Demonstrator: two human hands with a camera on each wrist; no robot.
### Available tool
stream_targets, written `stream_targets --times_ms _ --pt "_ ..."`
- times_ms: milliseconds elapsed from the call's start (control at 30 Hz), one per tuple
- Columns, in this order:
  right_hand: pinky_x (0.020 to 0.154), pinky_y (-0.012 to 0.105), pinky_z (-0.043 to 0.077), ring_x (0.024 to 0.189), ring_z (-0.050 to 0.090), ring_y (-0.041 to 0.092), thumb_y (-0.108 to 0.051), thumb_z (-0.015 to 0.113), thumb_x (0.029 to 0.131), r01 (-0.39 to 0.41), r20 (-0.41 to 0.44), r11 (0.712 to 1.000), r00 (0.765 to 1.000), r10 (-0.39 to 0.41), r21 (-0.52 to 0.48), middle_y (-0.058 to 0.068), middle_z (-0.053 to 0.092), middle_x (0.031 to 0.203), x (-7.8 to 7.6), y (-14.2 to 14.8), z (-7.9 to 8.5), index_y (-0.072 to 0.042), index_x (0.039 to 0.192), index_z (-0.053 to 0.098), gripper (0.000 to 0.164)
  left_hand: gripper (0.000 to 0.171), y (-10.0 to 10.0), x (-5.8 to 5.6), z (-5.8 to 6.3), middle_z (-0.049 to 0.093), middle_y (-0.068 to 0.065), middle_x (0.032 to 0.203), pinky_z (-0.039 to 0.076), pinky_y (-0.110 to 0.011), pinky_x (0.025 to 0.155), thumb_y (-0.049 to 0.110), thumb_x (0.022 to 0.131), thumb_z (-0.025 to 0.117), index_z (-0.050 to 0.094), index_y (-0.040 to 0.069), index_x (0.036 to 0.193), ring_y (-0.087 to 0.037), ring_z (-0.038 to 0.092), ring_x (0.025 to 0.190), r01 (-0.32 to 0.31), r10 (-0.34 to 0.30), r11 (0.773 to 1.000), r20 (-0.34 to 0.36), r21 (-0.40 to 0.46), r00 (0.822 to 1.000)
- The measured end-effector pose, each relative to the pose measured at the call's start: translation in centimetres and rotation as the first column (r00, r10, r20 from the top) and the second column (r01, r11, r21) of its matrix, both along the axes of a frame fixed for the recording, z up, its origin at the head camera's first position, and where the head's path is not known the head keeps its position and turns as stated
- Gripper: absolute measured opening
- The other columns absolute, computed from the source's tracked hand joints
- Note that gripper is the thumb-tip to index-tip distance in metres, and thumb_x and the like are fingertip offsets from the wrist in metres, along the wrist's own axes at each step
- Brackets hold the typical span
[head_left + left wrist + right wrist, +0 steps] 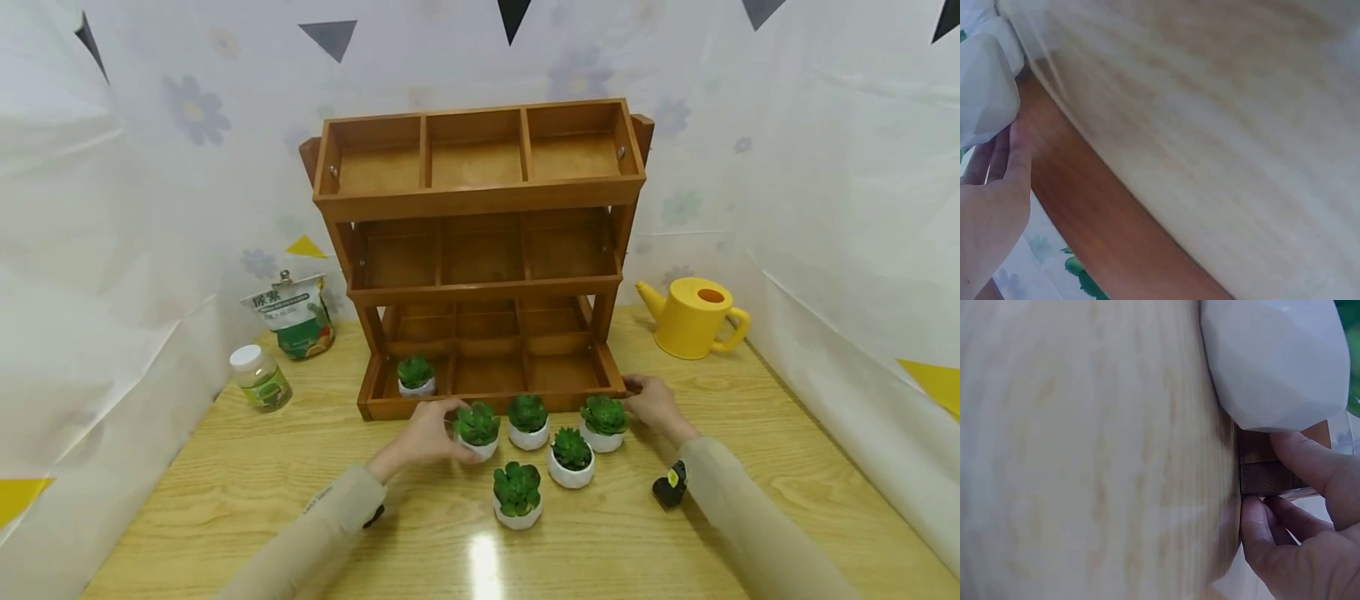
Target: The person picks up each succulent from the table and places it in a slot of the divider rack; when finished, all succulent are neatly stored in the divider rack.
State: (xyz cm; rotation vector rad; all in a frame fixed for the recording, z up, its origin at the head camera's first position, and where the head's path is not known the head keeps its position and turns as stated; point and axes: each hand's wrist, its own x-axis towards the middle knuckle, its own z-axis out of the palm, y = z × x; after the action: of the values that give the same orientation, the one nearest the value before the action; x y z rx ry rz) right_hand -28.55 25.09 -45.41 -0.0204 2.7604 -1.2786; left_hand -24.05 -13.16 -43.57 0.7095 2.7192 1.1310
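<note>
My left hand (431,433) holds a small potted succulent (477,427) by its white faceted pot, just in front of the wooden plant shelf (480,200). In the left wrist view the pot (988,90) sits against the fingers, beside the shelf's front board (1104,212). At the shelf's front right corner, my right hand (654,404) grips the base frame; the right wrist view shows thumb and fingers on either side of the brown wooden corner (1266,478). Another succulent (603,417) stands close beside that hand, its white pot (1279,369) large in the right wrist view.
More potted succulents (517,492) stand on the table in front of the shelf, and one (416,375) sits in its bottom left compartment. A lidded jar (262,379) and a clipped bag (296,317) are at left. A yellow watering can (690,317) stands at right.
</note>
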Motion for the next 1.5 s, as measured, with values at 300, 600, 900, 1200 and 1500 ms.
stream_targets --times_ms 300,600,900,1200,1500 --pt "0.093 0.047 0.048 0.119 0.051 0.045 0.001 0.061 0.086 0.011 0.008 1.000 1.000 -0.010 -0.017 0.034 0.049 0.133 -0.2 -0.1 -0.2 0.013 0.135 0.045 0.053 0.066 -0.1 -0.2 1.5 0.068 -0.004 0.106 0.054 -0.038 0.081 0.031 0.064 0.089 0.061 0.010 0.119 -0.017 0.064 0.092 -0.097 0.110 0.988 -0.102 0.119 0.989" --pt "0.090 0.046 0.049 0.115 0.053 0.044 0.001 0.063 0.085 0.018 -0.003 1.000 1.000 -0.018 -0.016 0.034 0.051 0.130 0.0 0.1 -0.1 0.013 0.133 0.047 0.052 0.060 0.5 -1.1 2.1 0.067 -0.003 0.108 0.055 -0.035 0.081 0.026 0.067 0.089 0.060 0.013 0.118 -0.017 0.065 0.093 -0.228 0.274 0.926 -0.119 0.301 0.955" --pt "0.091 0.049 0.047 0.117 0.052 0.045 -0.001 0.063 0.085 0.004 -0.007 1.000 1.000 -0.004 -0.004 0.034 0.050 0.131 0.0 0.2 -0.1 0.013 0.134 0.046 0.053 0.057 2.4 -3.4 2.1 0.069 -0.002 0.100 0.054 -0.033 0.074 0.030 0.067 0.088 0.062 0.013 0.115 -0.015 0.064 0.084 -0.272 0.335 0.915 -0.185 0.298 0.924" --pt "0.091 0.049 0.048 0.115 0.052 0.046 0.000 0.062 0.085 -0.005 -0.032 1.000 0.999 0.005 -0.006 0.035 0.052 0.128 0.3 0.4 0.0 0.015 0.131 0.047 0.051 0.059 4.3 -5.4 1.5 0.068 -0.006 0.093 0.053 -0.029 0.066 0.033 0.071 0.085 0.060 0.009 0.117 -0.011 0.061 0.068 -0.270 0.327 0.915 -0.159 0.301 0.931" --pt "0.089 0.047 0.049 0.115 0.052 0.046 0.004 0.060 0.083 -0.014 -0.032 1.000 0.999 0.014 -0.007 0.035 0.052 0.129 0.1 0.1 -0.3 0.015 0.131 0.048 0.051 0.063 5.2 -6.2 0.3 0.065 -0.014 0.110 0.053 -0.044 0.085 0.034 0.069 0.086 0.061 0.002 0.119 -0.029 0.062 0.095 -0.326 0.377 0.911 -0.191 0.255 0.906"
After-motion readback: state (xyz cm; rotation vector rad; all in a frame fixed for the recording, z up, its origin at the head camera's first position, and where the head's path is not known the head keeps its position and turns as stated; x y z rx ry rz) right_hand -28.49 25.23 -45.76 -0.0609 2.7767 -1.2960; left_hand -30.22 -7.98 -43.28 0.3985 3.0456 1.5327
